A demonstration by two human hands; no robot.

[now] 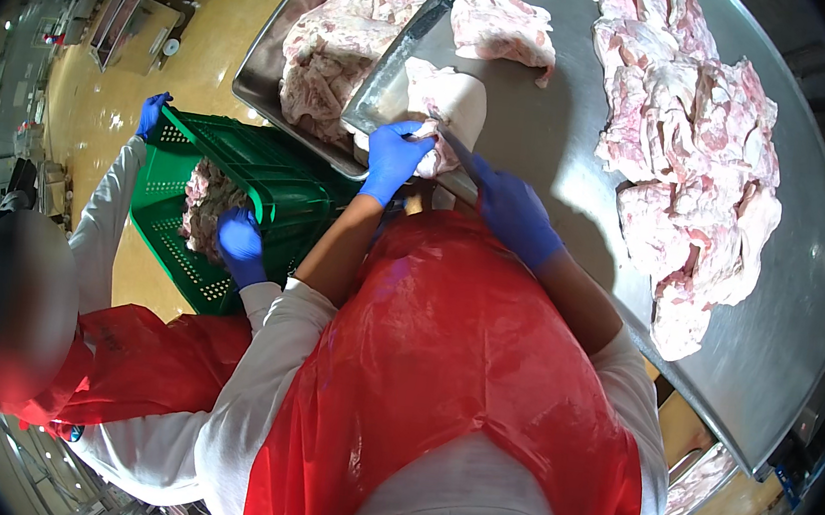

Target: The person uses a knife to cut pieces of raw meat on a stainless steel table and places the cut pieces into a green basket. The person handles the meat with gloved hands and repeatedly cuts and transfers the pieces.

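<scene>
In a blue glove, my left hand (394,163) is closed on the near edge of a pale piece of raw meat (455,96) with a smooth, fatty surface. That piece lies at the table's near left corner and its gripped edge is folded up. My right hand (518,213), gloved in blue too, is wrapped round the handle of a knife (457,152). The blade points toward my left hand, against or very near the folded edge. A smaller piece of meat (502,31) lies beyond on the steel table (567,123).
A long heap of raw meat (685,155) covers the table's right part. Left of the table stands a steel tub (293,4) holding more meat (344,49). Close on my left, a co-worker's gloved hands (241,245) tilt a green crate (286,169) with meat scraps inside.
</scene>
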